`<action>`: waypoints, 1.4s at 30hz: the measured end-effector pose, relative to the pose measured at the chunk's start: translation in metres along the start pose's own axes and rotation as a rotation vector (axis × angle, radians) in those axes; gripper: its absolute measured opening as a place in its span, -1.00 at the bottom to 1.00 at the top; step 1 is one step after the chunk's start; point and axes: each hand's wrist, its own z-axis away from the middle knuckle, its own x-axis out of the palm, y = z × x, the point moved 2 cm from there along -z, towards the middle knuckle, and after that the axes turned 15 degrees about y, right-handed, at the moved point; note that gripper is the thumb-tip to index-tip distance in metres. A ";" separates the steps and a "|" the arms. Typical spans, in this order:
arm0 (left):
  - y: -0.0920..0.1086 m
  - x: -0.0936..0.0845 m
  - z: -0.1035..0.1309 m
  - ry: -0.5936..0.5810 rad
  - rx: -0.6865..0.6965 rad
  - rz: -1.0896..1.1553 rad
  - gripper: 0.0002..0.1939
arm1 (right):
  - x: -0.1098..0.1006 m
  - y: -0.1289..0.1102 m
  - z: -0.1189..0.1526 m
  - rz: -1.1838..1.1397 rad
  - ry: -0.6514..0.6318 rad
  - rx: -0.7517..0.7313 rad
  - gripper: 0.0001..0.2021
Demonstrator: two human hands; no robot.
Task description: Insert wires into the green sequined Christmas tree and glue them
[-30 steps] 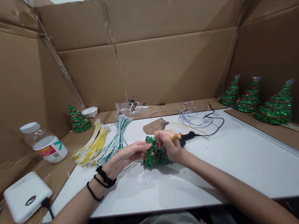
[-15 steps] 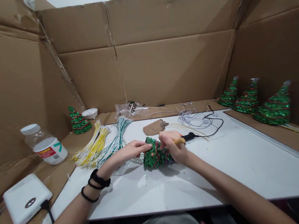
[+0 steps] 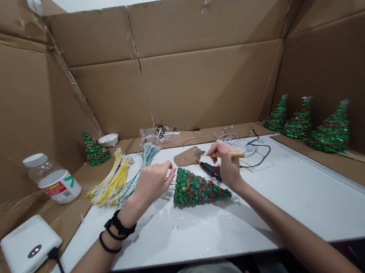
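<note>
A green tinsel Christmas tree [image 3: 193, 189] with red garland and small baubles lies on its side on the white board, its tip to the right. My left hand [image 3: 154, 180] hovers beside its base, fingers loosely curled, thumb and index tips apart, with nothing visible between them. In my right hand [image 3: 228, 166] is a thin tool with a wooden handle [image 3: 238, 154]. Its slim end reaches the dark, glue-crusted end of a cardboard piece [image 3: 186, 157]; the exact kind of tool is unclear. A black and orange glue gun [image 3: 209, 170] lies under and behind that hand, partly hidden.
Bundles of yellow-white wires [image 3: 113, 178] and green-white wires [image 3: 148, 155] lie left. A plastic jar [image 3: 55, 180] and white box [image 3: 31, 245] stand farther left. One small tree [image 3: 95, 148] is at back left, three trees [image 3: 328, 130] at right. Cardboard walls [image 3: 216, 85] enclose the board.
My left hand has come off the tree and drawn back left. My right hand has moved up and right with the tool, from the tree to the cardboard piece, uncovering the tree's tip.
</note>
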 end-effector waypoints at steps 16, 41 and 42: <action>0.003 -0.001 0.000 0.049 -0.108 0.123 -0.74 | -0.027 0.045 -0.040 0.589 -0.165 -0.141 -0.62; 0.012 0.011 0.008 0.239 0.008 0.379 -0.84 | -0.038 0.115 -0.040 1.175 -0.525 0.000 -0.78; 0.013 0.009 0.009 0.271 0.001 0.407 -0.84 | -0.037 0.113 -0.042 1.153 -0.500 -0.017 -0.76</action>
